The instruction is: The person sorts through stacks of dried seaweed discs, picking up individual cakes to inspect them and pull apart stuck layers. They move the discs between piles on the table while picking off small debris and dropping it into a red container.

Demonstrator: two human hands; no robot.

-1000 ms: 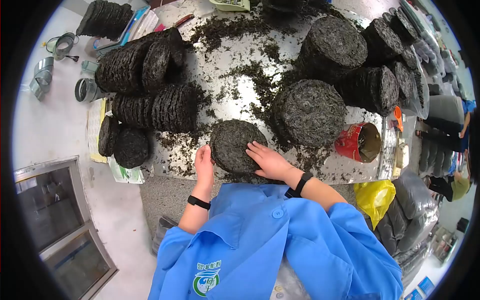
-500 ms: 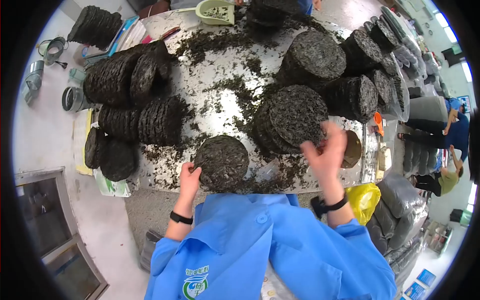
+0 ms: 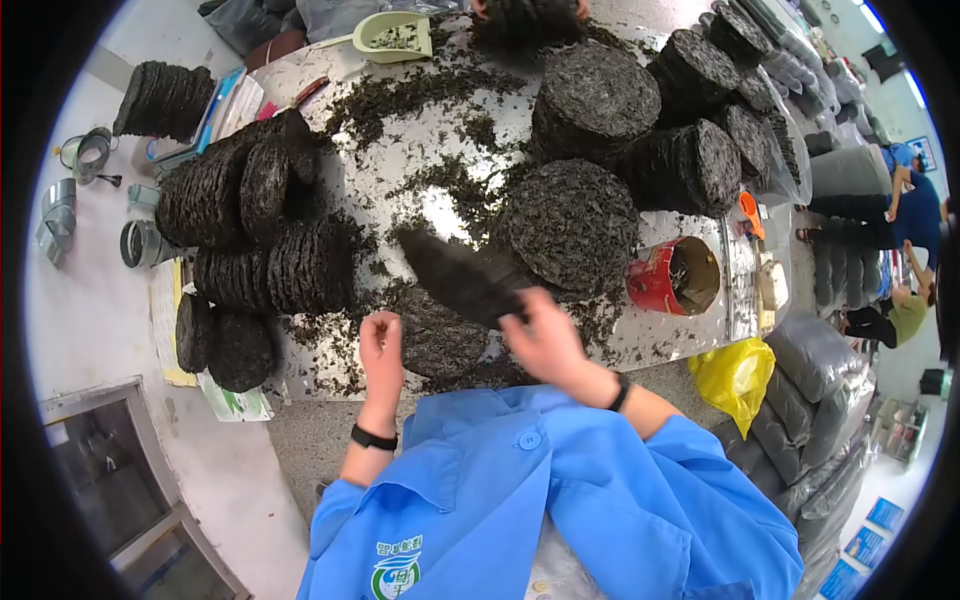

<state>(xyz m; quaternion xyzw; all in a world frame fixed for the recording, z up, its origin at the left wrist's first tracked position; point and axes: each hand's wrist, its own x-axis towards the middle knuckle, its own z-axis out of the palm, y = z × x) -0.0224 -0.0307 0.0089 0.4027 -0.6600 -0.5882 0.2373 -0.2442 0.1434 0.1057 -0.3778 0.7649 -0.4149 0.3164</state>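
Observation:
My right hand (image 3: 548, 336) grips the edge of a dark round cake that looks like dried seaweed (image 3: 462, 278), blurred by motion and tilted above the table. Beneath it another seaweed cake (image 3: 440, 340) lies flat at the table's near edge, partly covered. Close to that lower cake's left side is my left hand (image 3: 381, 350), its fingers curled together with nothing visible in them. A stack of the same cakes (image 3: 568, 225) stands just beyond my right hand.
More cake stacks stand at right (image 3: 598, 100) and lie in rows at left (image 3: 310, 268). Dark crumbs (image 3: 400, 95) litter the table. A red tin (image 3: 652, 280), an orange scoop (image 3: 752, 215) and a pale green dustpan (image 3: 425, 42) are around. Another person's hand (image 3: 583, 10) touches a far stack.
My right hand has moved left from the stack and now carries a cake over the one in front of me. My left hand's fingers have come up off the lower cake's edge.

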